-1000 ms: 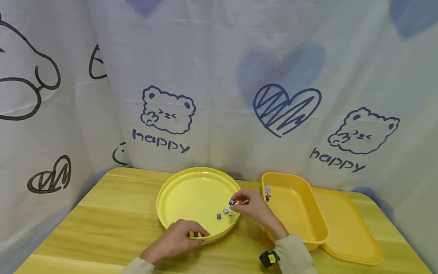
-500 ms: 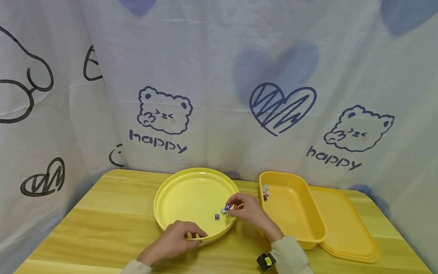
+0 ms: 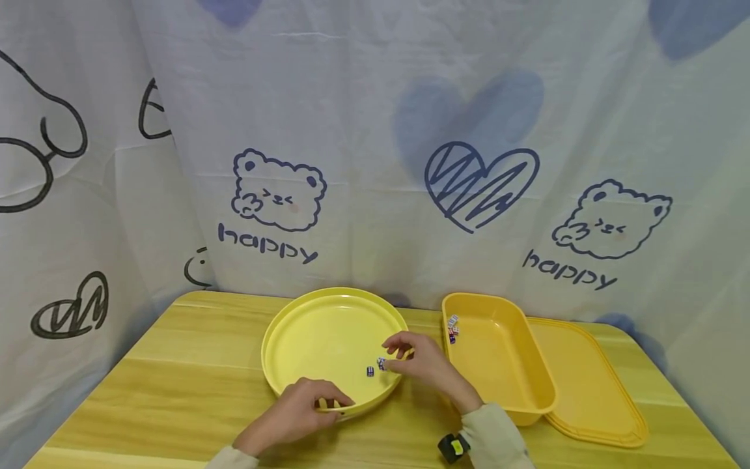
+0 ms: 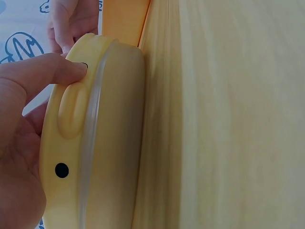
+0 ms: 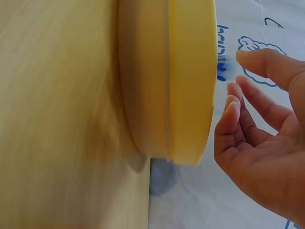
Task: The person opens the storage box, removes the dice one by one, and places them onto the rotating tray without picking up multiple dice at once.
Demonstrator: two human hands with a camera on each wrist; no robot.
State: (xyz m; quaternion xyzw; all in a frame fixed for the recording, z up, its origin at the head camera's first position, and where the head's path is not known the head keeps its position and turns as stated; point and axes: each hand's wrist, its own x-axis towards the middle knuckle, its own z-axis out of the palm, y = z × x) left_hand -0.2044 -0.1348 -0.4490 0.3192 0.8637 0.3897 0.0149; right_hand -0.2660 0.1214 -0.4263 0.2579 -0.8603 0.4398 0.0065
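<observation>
A round yellow tray (image 3: 328, 332) stands on the table, with small dice (image 3: 381, 364) bunched near its right front and a dark blue die (image 3: 370, 371) just left of them. My left hand (image 3: 307, 407) grips the tray's front rim; in the left wrist view its thumb lies against the tray's outer wall (image 4: 71, 112). Over the tray's right side is my right hand (image 3: 424, 361), thumb and fingers parted. In the right wrist view a blurred blue-and-white patch, apparently dice (image 5: 225, 67), shows beyond the fingertips, apart from them. The right hand partly covers the bunched dice.
Right of the tray stands a yellow-orange rectangular box (image 3: 500, 352) with several dice (image 3: 453, 329) at its left edge. A flat orange lid (image 3: 592, 384) lies beside it, partly under the box. A printed curtain (image 3: 363, 130) hangs behind the wooden table (image 3: 146, 384).
My right hand has lowered a blue die toward the bunched dice in the tray and let go of it; its fingers have parted. The left hand keeps its grip on the rim.
</observation>
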